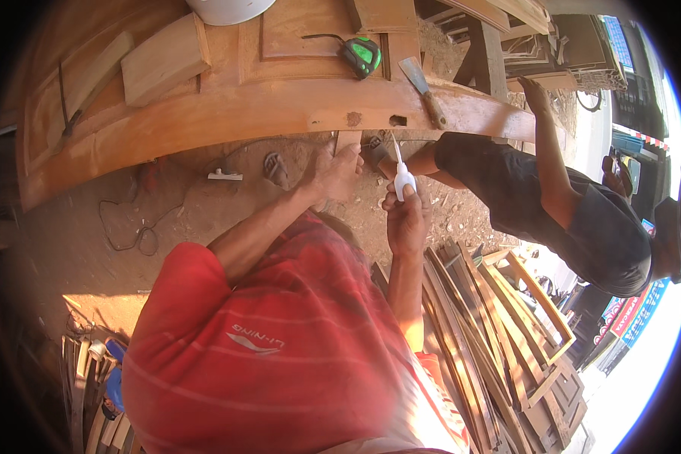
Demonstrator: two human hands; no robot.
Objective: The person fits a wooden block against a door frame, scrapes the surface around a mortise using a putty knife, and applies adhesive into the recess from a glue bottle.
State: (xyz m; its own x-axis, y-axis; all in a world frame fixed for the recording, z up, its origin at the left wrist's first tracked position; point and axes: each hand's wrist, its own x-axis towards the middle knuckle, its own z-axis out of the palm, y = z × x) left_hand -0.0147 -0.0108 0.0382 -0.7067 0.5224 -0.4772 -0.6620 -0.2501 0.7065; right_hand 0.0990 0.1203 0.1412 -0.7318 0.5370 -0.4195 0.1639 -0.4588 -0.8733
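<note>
My right hand (408,219) is closed round a small white glue bottle (404,180). The bottle's thin nozzle points up, close to the rectangular hole (398,120) in the edge of a wooden door panel (242,104). My left hand (334,174) grips a small strip of wood (347,139), whose far end meets the panel's lower edge. Between the two hands' positions, a rough brownish patch (353,119) marks the panel edge. A putty knife (425,92) with a wooden handle lies on the panel, right of the hole.
A green and black tape measure (362,57), a wood block (166,60) and a white bucket (231,9) rest on the panel. At right, a person in dark clothes (545,189) has a hand on the panel's end. Stacked timber (477,325) lies beside me.
</note>
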